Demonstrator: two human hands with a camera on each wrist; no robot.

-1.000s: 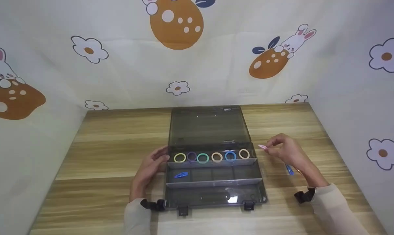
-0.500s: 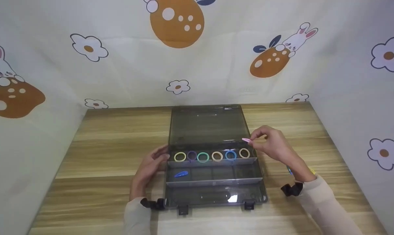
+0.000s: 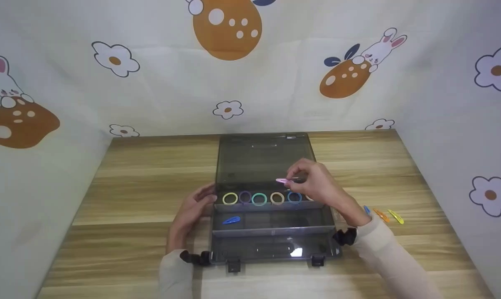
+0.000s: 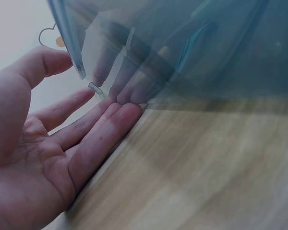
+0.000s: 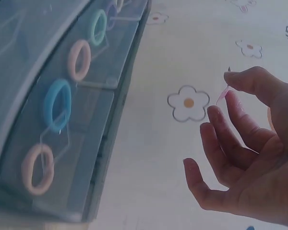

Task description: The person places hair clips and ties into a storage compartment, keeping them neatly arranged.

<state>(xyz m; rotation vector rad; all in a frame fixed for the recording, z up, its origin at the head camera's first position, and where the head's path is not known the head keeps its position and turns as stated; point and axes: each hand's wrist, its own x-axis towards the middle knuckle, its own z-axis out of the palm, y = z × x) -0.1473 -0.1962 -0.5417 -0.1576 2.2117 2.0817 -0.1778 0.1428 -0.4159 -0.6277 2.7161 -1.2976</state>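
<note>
A smoky clear plastic organizer box [image 3: 271, 247] lies with its lid [image 3: 259, 160] folded back. Between thumb and index finger, my right hand [image 3: 317, 185] pinches a pink snap hair clip [image 3: 281, 180] above the rear row. Its other fingers spread loosely in the right wrist view. My left hand [image 3: 192, 211] rests at the box's left side; the left wrist view shows its straight fingers [image 4: 108, 124] against the wall and its thumb at an edge. Ring-shaped hair ties, including a yellow one [image 3: 230, 199] and a green one [image 3: 259, 199], stand along the rear row. One blue hair clip [image 3: 232, 220] lies in the middle row.
Right of the box, partly behind the right forearm, lie a blue clip [image 3: 367, 209], an orange clip [image 3: 381, 214] and a yellow clip [image 3: 396, 216]. Two black latches [image 3: 234, 265] stick out at the box's front. A printed curtain [image 3: 167, 91] surrounds the wooden table [image 3: 151, 166].
My right hand has carried the pink hair clip leftward from beside the box to over it. The orange and yellow clips have come into sight. My left hand has stayed put.
</note>
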